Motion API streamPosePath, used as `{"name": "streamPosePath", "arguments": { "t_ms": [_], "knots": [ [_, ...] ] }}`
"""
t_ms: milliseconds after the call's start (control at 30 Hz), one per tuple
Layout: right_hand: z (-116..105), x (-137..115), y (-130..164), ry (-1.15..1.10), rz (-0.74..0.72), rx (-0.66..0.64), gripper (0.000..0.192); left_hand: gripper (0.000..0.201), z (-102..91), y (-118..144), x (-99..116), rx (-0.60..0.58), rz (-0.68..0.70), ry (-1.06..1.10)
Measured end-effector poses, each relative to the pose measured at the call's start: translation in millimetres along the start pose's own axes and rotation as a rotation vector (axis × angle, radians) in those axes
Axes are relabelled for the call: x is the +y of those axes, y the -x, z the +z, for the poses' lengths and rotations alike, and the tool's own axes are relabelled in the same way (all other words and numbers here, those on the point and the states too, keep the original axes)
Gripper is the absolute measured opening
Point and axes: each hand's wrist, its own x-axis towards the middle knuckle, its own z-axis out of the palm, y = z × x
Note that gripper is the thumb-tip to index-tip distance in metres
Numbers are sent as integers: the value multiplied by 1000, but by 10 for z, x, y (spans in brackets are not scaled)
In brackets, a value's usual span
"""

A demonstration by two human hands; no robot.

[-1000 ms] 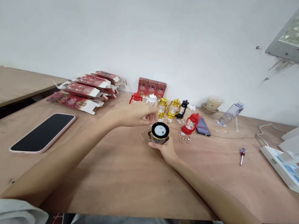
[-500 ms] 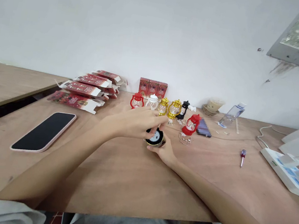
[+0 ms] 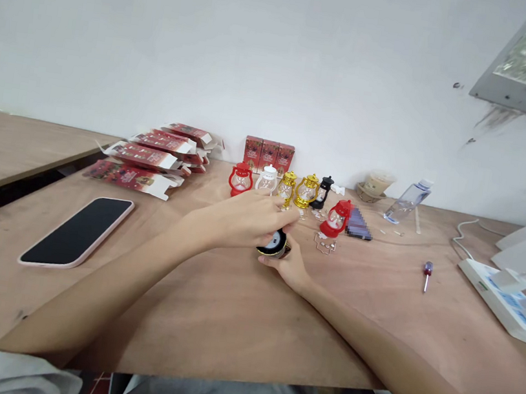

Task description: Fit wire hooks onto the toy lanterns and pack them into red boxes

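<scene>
A small black lantern base with a gold rim (image 3: 275, 246) is held near the middle of the wooden table (image 3: 208, 307), cupped from the near side and below by the right hand (image 3: 288, 267), whose fingers are closed around it. The left hand (image 3: 250, 218) is laid over its top from the left, fingertips pinched down on its upper face; whether anything small is held between those fingertips cannot be told. The base is tipped on its side, with its short axis and round face turned toward the near left, mostly hidden under the left hand.

Six miniature lanterns are counted beyond the hands: one red (image 3: 241, 179), one white (image 3: 266, 180), two gold (image 3: 306, 191) and one black (image 3: 323, 192) stand upright in a row, and a second red lantern (image 3: 335, 218) is set nearer, to the right. Three red boxes (image 3: 268, 155) stand side by side against the wall behind the row. A loose pile of flattened red cartons (image 3: 151, 158) lies at the far left; their printing is too small to be read.

One phone (image 3: 77, 231), screen dark, lies face up at the near left. One red-handled screwdriver (image 3: 426, 273) lies at the right. A clear water bottle (image 3: 408, 200) lies tilted beside a lidded cup (image 3: 376, 182) at the far right. No brand or label can be made out.
</scene>
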Motion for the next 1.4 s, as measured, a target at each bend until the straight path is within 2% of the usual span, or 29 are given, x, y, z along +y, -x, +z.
{"name": "streamPosePath", "arguments": {
  "t_ms": [200,700,1167,1400],
  "knots": [
    [2,-16,-6,-32,31,5,43,11,27,7,0,52,24,-93],
    [-15,22,-20,-69,48,3,46,8,34,7,-2,35,3,10],
    [-11,-24,-7,-23,22,31,41,7,132,10,-38,105,62,-8],
    [-16,-6,-9,-50,20,32,39,6,176,-36,-17,50,64,60]
  ]
}}
